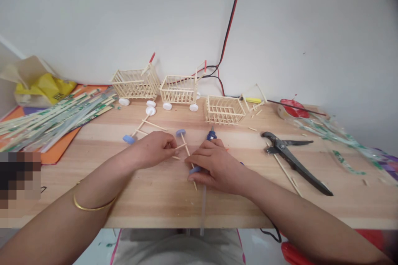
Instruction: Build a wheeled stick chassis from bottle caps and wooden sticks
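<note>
My left hand (155,148) pinches a short stick (180,146) between thumb and fingertips, its free end pointing toward my right hand (214,165). That stick meets a longer axle stick (187,149) lying on the counter (155,198) between the two hands; the axle has a blue wheel (180,133) at its far end, just beyond my left fingertips, and another blue wheel (195,169) under my right fingers. My right hand is curled around a glue gun (211,135), whose blue nozzle pokes out beyond the knuckles; a clear glue stick (203,207) trails back from under the palm toward me.

Beyond my left hand lies another wheeled stick frame (141,126). Farther off by the wall stand two wheeled carts (155,85) and a bare basket (224,110). Well to the right of my right hand lie black cutters (294,160). Far left of my left hand is a heap of wrapped sticks (56,118).
</note>
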Available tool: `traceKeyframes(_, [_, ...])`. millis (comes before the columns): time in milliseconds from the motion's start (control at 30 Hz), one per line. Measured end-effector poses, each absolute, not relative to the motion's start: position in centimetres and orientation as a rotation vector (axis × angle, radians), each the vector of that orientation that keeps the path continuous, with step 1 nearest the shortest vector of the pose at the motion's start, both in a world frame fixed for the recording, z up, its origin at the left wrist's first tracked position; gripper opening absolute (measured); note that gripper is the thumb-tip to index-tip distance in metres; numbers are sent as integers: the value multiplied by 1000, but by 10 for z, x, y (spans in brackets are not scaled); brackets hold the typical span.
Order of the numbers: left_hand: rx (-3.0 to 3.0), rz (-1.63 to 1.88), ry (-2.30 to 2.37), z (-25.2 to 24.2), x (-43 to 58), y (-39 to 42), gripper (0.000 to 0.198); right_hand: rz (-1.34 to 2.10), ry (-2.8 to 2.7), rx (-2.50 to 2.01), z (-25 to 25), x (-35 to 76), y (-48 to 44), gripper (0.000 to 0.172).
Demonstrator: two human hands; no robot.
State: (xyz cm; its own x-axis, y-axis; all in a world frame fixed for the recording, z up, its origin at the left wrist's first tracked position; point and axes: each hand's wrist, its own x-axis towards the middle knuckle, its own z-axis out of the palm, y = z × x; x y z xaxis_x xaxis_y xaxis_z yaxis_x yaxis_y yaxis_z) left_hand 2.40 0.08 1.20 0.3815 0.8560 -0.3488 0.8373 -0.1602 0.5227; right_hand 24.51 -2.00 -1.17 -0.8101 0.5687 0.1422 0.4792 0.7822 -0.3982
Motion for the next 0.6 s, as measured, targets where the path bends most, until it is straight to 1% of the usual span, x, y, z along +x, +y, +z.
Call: traceKeyframes(600, [2014,1,1503,9,27,1,23,546,-2716,-821,-10,244,-20,31])
